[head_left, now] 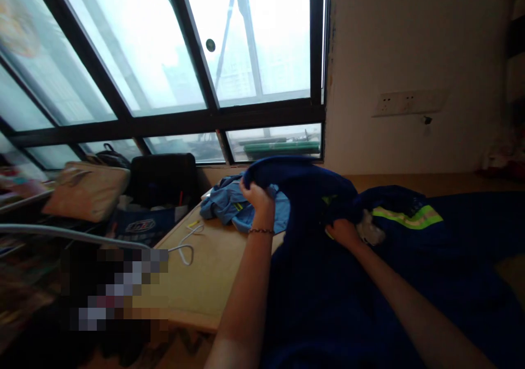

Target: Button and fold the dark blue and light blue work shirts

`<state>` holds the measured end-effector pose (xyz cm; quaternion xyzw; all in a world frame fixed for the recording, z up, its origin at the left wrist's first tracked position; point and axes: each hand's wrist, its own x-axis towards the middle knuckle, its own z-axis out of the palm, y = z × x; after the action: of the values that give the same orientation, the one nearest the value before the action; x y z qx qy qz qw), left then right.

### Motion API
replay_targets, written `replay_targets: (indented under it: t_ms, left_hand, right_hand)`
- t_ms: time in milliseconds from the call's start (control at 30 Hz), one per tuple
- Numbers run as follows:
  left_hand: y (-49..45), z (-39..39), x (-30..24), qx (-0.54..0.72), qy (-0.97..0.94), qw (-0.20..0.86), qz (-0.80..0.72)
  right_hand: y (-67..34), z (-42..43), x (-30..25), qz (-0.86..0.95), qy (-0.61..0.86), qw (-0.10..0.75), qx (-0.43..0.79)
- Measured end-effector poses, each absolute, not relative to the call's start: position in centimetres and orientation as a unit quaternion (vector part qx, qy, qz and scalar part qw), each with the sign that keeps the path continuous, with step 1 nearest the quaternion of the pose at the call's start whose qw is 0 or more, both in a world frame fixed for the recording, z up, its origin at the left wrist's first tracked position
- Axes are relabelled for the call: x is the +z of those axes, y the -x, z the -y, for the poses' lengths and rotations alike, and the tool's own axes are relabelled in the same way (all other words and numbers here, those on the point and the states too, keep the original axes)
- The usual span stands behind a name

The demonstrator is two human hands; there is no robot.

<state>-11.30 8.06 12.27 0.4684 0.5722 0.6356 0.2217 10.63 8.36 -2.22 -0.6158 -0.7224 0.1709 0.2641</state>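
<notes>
A dark blue work garment point(320, 259) with a yellow-green reflective stripe point(410, 216) lies spread over a wooden platform. My left hand point(257, 197), a beaded bracelet on its wrist, is closed on a raised fold of the dark blue cloth near the window. My right hand point(343, 231) grips the same garment further right, its fingers tucked into the cloth beside a white patch point(370, 228). A lighter blue garment point(229, 205) lies crumpled just behind my left hand.
A white clothes hanger point(186, 246) rests on the wooden platform point(205, 281). To the left stand a black bag point(163, 180), a beige cushion point(86, 189) and a blue printed bag point(139, 226). A large window point(184, 57) fills the back; a wall socket point(404, 102) is on the right.
</notes>
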Motion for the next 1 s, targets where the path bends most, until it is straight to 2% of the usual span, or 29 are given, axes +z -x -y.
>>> replay_targets:
  t_ms: [100,167,267,367,467,567,667,800,867,1000]
  left_hand:
    - [15.0,-9.1,11.9,0.689,-0.309,0.141,-0.640]
    - [14.6,-9.1,11.2,0.696,-0.262,0.094,-0.662]
    - [10.2,-9.0,9.3,0.657,-0.400,0.073,-0.635]
    - [4.2,-9.6,6.0,0.520,-0.647,0.100,-0.549]
    - [0.3,-10.8,1.7,0.399,-0.739,0.177,-0.513]
    - [-0.5,-12.0,-1.7,0.336,-0.782,0.229,-0.472]
    - [0.3,-12.7,-3.0,0.369,-0.769,0.245,-0.461]
    - [1.2,-13.3,-3.1,0.428,-0.732,0.303,-0.435]
    - [1.4,-13.5,-3.0,0.471,-0.685,0.325,-0.452]
    - [2.2,-14.0,-2.7,0.549,-0.570,0.321,-0.520]
  right_hand:
    - [-10.4,-8.9,-3.0,0.767,0.604,0.199,0.085]
    - [-10.5,-9.2,-3.2,0.784,0.586,0.198,0.051]
    - [-10.7,-9.5,-3.3,0.795,0.565,0.216,0.038]
    - [-11.0,-9.9,-3.7,0.786,0.563,0.246,0.066]
    - [-11.3,-10.5,-4.3,0.753,0.568,0.322,0.087]
    - [-11.8,-11.0,-4.4,0.713,0.588,0.378,0.045]
    - [-12.6,-11.3,-4.0,0.731,0.541,0.413,0.034]
    - [-14.5,-11.7,-2.5,0.803,0.421,0.402,0.130]
    - [-15.9,-11.8,-1.8,0.784,0.454,0.409,0.107]
    - [-19.1,-11.6,-1.2,0.668,0.641,0.375,-0.048]
